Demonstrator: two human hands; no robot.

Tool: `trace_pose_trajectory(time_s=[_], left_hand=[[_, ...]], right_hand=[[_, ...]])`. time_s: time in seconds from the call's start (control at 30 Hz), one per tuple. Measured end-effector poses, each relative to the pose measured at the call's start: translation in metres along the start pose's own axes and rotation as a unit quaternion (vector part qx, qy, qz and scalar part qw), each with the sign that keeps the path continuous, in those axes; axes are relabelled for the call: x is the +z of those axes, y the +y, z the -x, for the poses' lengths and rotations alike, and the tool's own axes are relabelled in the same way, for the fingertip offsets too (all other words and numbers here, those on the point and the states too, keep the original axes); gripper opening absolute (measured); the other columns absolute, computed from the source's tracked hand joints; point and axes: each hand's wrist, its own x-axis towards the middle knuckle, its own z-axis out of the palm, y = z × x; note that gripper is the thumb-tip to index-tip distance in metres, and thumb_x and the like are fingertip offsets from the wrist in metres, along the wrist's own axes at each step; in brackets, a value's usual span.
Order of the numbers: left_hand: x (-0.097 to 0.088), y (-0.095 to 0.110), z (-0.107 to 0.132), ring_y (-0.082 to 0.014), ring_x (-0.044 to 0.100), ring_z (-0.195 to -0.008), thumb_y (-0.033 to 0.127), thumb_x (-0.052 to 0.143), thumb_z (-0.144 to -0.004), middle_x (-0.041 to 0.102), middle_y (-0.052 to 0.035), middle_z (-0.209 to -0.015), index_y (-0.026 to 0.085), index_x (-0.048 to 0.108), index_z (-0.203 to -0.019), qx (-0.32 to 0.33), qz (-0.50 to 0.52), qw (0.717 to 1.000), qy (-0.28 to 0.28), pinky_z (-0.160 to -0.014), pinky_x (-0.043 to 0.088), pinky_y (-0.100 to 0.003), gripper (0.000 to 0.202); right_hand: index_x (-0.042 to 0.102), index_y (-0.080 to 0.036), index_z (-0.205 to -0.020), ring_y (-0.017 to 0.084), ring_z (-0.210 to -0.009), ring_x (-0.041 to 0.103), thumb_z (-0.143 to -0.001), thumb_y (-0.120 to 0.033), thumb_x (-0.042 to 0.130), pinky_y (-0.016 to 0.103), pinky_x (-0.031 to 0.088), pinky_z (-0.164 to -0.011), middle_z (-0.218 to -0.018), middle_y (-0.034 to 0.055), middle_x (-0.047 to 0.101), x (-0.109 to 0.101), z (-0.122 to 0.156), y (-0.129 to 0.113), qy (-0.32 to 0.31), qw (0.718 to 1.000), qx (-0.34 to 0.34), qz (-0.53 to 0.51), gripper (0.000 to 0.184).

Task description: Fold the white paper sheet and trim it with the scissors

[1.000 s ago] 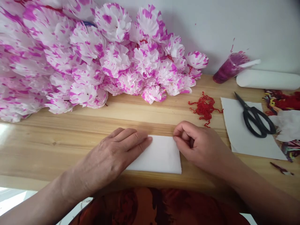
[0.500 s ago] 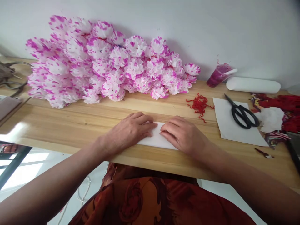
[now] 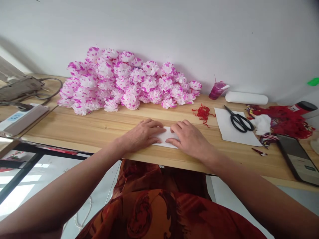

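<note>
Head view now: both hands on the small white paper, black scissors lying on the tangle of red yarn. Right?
Not quite: the black scissors lie across the larger white sheet, apart from the red yarn, as the head view shows. Both hands on the small white paper is right.

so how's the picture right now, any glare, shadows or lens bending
In the head view, bright glare lies on the floor at lower left; in the same head view, a soft shadow falls on the wall behind the pink-and-white flowers, the white paper between left hand and right hand looks pale, and the forearms look stretched, likely wide-lens distortion.
</note>
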Motion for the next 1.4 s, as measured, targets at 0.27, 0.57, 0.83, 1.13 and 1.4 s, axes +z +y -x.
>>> trace_pose_trajectory(time_s=[0.27,0.57,0.83,1.13,1.4], left_hand=[[0.002,-0.009,0.011,-0.0260,0.052,-0.130,0.036,0.056,-0.096,0.056,-0.0129,-0.142,0.020,0.057,-0.139,0.016,0.067,0.998,0.013,-0.112,0.040,-0.044,0.046],[0.004,-0.011,0.005,-0.0210,0.060,-0.120,0.028,0.042,-0.100,0.067,-0.0100,-0.129,0.016,0.061,-0.132,-0.048,0.115,0.990,0.063,-0.108,0.044,-0.038,0.039],[0.013,-0.019,0.006,-0.0209,0.064,-0.117,0.024,0.042,-0.099,0.070,-0.0097,-0.125,0.017,0.063,-0.128,-0.023,0.118,0.988,0.100,-0.105,0.048,-0.039,0.037],[0.016,-0.022,0.007,-0.0205,0.065,-0.116,0.022,0.045,-0.097,0.070,-0.0088,-0.126,0.017,0.064,-0.128,-0.013,0.126,0.985,0.118,-0.104,0.050,-0.037,0.037],[0.016,-0.022,0.008,-0.0199,0.066,-0.114,0.026,0.043,-0.098,0.071,-0.0080,-0.124,0.018,0.062,-0.131,-0.025,0.154,0.979,0.129,-0.103,0.051,-0.036,0.038]], right_hand=[[0.062,-0.016,-0.101,0.025,-0.095,0.056,-0.096,-0.049,0.056,0.036,0.041,-0.085,-0.099,0.0098,0.066,0.001,0.004,0.006,-0.001,1.000,-0.019,0.009,0.033],[0.063,-0.015,-0.100,0.029,-0.092,0.056,-0.090,-0.070,0.050,0.038,0.037,-0.078,-0.098,0.0121,0.068,0.012,-0.009,-0.018,0.024,0.991,0.037,0.128,0.057],[0.066,-0.015,-0.101,0.028,-0.089,0.059,-0.089,-0.078,0.039,0.038,0.034,-0.076,-0.095,0.0129,0.071,0.012,-0.017,-0.020,0.009,0.991,0.051,0.124,0.070],[0.069,-0.014,-0.098,0.033,-0.090,0.061,-0.080,-0.088,0.038,0.043,0.035,-0.079,-0.093,0.0171,0.072,0.021,-0.031,-0.041,0.024,0.985,0.106,0.135,0.082],[0.065,-0.016,-0.091,0.031,-0.087,0.060,-0.081,-0.079,0.051,0.042,0.040,-0.077,-0.090,0.0147,0.070,0.025,-0.033,-0.040,0.083,0.988,0.105,0.082,0.066]])
